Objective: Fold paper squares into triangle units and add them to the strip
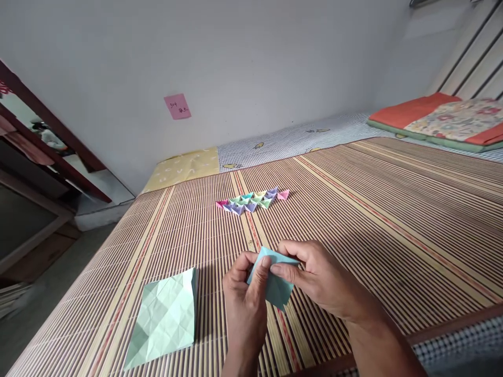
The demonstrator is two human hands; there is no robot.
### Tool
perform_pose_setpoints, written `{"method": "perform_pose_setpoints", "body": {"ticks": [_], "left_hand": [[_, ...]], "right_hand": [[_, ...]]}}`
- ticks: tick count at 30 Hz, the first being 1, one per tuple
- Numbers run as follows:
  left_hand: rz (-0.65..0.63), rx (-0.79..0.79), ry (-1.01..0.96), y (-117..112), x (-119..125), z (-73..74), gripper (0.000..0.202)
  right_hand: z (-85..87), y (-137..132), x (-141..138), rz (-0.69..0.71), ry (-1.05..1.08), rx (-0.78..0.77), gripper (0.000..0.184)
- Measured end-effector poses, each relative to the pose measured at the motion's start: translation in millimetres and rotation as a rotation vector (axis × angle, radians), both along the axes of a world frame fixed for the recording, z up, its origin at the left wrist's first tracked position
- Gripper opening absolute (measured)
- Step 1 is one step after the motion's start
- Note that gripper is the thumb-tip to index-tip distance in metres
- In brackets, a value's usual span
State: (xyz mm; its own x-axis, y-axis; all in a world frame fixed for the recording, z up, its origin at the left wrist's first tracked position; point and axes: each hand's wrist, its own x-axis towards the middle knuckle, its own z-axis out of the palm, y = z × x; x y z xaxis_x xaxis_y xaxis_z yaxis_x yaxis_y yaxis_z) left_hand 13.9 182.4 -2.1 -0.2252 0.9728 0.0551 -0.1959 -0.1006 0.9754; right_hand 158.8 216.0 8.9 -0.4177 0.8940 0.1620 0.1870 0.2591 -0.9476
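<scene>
A light blue sheet of origami paper, partly folded, is held between both hands above the striped mat. My left hand pinches its left side, with the thumb lying across the front. On the right side, my right hand grips the upper corner between thumb and fingers. A pale green creased sheet of paper lies to the left of my left hand, its right edge slightly raised. Farther off, a cluster of small folded paper pieces in purple, green, pink, yellow and blue rests on the mat.
A striped bamboo mat covers the bed. Folded orange and floral bedding sits at the far right. A pink note is stuck on the white wall behind. The bed's left edge drops to the floor.
</scene>
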Motion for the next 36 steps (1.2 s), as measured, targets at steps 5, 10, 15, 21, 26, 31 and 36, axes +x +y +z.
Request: {"method": "perform_pose_setpoints", "body": {"ticks": [5,10,15,21,26,31,36], "left_hand": [[-0.129,-0.032,-0.122,1,-3,1.8,0.028],[-0.158,-0.029,-0.133,3,-9,-4.8,0.03],[-0.166,-0.02,-0.083,5,-10,-8.6,0.033],[-0.172,0.038,-0.051,5,-13,-12.2,0.048],[-0.291,0.005,-0.072,7,-19,-6.3,0.027],[-0.252,-0.053,-0.12,6,-19,-4.4,0.021],[-0.227,-0.075,-0.109,4,-17,-3.8,0.023]], "right_hand": [[-3.9,2,5,-0.024,0.111,-0.038,0.031],[-4.9,3,7,-0.002,0.162,-0.082,0.027],[-7.2,4,8,-0.014,0.165,-0.081,0.026],[-8.9,6,12,-0.043,0.14,-0.057,0.029],[-3.5,3,13,0.033,0.101,-0.045,0.027],[2.6,0,11,0.086,-0.016,-0.024,0.035],[0.7,3,14,0.102,-0.032,-0.014,0.035]]}}
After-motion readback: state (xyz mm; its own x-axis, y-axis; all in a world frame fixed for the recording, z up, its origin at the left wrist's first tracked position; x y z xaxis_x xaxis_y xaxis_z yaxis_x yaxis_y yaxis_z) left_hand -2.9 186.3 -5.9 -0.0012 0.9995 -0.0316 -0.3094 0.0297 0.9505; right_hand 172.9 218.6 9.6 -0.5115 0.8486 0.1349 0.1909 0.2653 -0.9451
